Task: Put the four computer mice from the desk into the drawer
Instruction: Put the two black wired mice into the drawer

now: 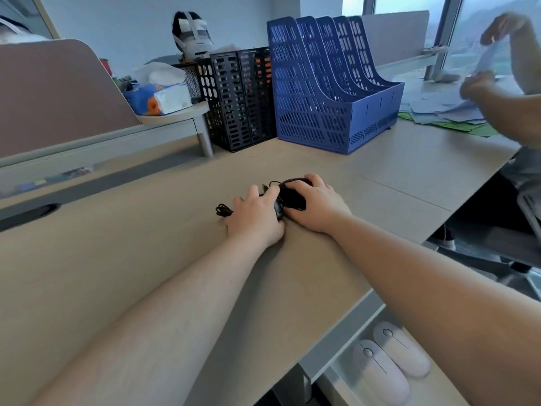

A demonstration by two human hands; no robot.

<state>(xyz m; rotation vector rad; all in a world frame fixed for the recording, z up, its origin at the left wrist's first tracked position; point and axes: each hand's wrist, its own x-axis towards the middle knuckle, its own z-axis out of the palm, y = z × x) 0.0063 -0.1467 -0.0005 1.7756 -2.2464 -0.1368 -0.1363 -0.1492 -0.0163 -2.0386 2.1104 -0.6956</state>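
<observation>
We can't count the black mice (292,197) at frame centre: the left hand (257,215) and right hand (316,203) cover nearly all of them, with only dark patches and a cable loop (224,210) showing. The open drawer (336,379) at lower right is cut by the bottom edge and partly hidden by the right forearm. Another person's hands (503,27) at upper right are blurred and cropped by the frame edge.

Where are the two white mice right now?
In the head view, the two white mice lie side by side in the open drawer, bottom right, under the desk edge.
</observation>
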